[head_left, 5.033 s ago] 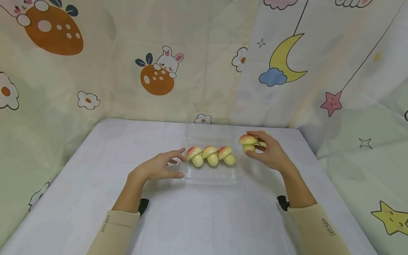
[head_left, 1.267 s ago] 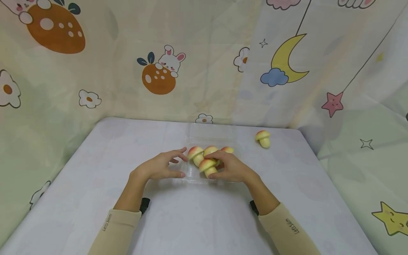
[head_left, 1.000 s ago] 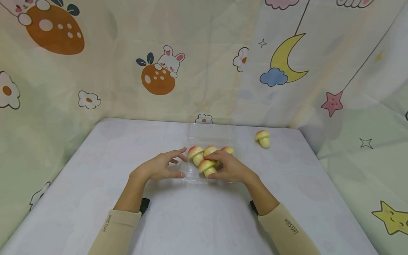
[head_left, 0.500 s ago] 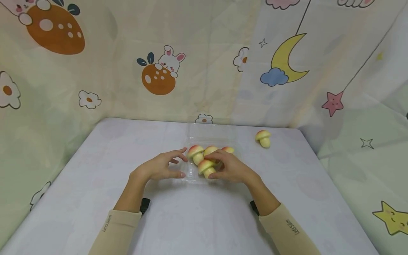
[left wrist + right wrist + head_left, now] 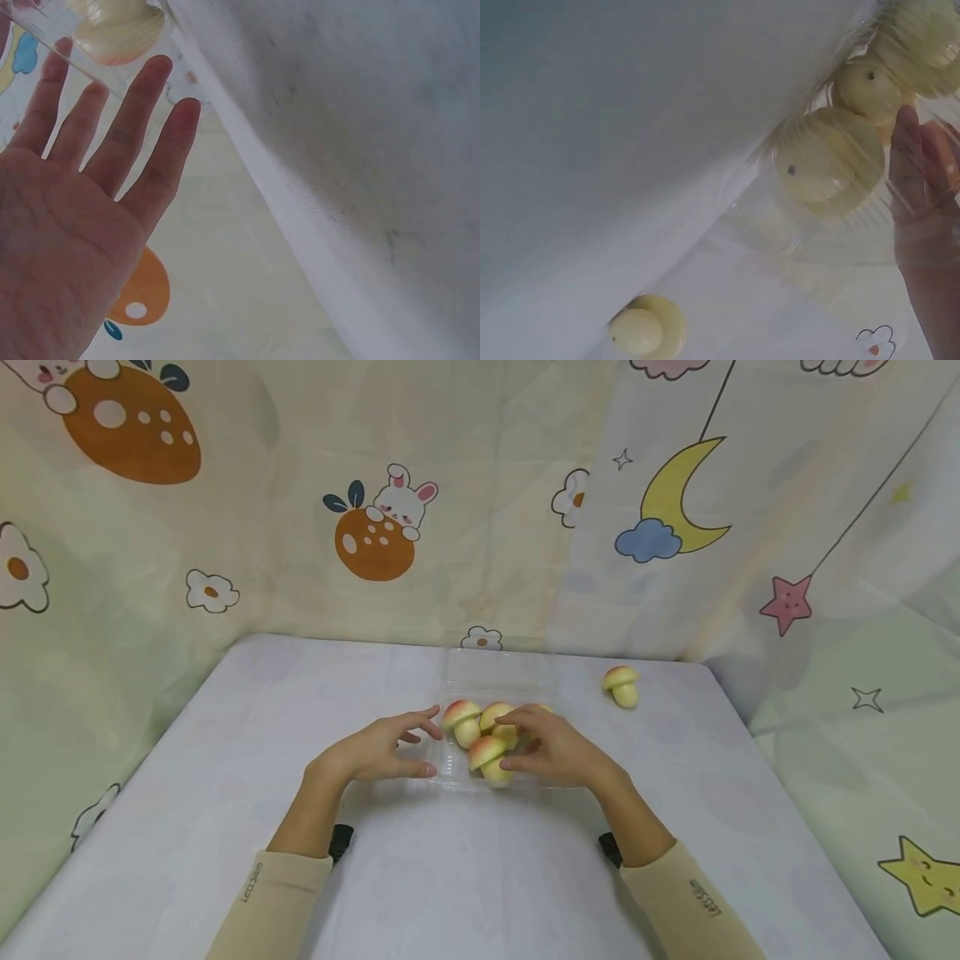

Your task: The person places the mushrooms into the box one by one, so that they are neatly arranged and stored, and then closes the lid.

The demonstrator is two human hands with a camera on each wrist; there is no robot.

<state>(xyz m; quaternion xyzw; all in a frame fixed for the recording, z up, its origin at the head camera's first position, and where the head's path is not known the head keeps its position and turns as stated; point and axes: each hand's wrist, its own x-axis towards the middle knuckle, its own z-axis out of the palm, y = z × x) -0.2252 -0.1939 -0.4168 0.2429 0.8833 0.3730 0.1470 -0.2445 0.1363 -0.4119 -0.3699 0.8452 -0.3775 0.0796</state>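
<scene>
Clear plastic makes up the container I see at the middle of the white-covered table, its lid lying back toward the wall. Inside, three yellow mushroom shapes with reddish caps line the rear: a left one, a middle one and a right one, of which I get only a sliver of cap, because the right hand blocks it from my head camera. In front of them leans a fourth, the front mushroom, its stem angled toward the near rim.

That right hand is parted wide around the front mushroom, thumb tip by the stem and fingers above; I cannot tell whether the thumb touches it. The left hand has its fingers spread, grasping nothing, right at the container's left edge. From the right wrist, I look through the ribbed plastic, which blurs the fingers.

A lone mushroom lies outside, on the cloth at the back right, well apart from the container. Beige sleeves come in from below, and a printed backdrop with a moon and rabbits rises behind the table.
</scene>
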